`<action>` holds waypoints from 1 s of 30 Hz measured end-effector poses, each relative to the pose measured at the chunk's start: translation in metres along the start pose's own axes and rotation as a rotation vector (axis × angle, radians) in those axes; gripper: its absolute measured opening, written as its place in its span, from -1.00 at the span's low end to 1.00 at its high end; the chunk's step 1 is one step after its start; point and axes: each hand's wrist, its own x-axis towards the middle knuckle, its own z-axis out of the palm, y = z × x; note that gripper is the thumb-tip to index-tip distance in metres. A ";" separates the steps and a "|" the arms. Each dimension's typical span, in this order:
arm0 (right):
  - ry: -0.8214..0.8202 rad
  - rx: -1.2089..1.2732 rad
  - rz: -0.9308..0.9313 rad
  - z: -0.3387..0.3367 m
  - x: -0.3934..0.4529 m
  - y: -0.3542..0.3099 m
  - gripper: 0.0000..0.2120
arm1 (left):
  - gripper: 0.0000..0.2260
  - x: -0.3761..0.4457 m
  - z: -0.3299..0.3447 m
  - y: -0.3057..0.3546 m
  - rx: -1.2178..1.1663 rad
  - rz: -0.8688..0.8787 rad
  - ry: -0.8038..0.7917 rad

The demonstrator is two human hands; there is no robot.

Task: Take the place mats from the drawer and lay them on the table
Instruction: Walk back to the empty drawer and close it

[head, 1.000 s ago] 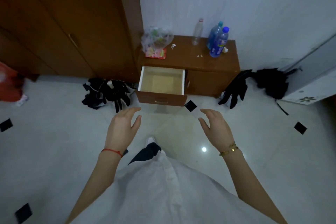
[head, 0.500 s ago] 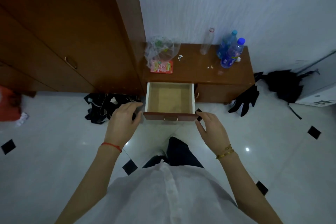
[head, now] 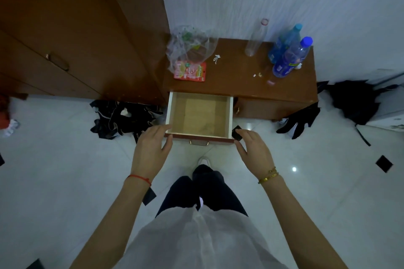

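a person's left hand and right hand, fingers spread and gripping nothing, bracket the near corners of the pulled-out drawer; a flat tan sheet on its floor, possibly a place mat, lies just beyond both hands, equally near each

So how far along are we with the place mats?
Done: the drawer stands pulled open, and its visible bottom looks bare, with no mats showing. In hand: nothing is held; the left hand and right hand sit open at the drawer's front corners. Left: no mats or laid table appear in this view, so I cannot confirm that part. The cabinet top holds only bottles and a bag.
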 end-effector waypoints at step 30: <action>0.439 -0.217 -0.198 0.351 0.035 0.206 -0.68 | -0.71 0.036 0.362 -0.256 0.154 0.365 0.311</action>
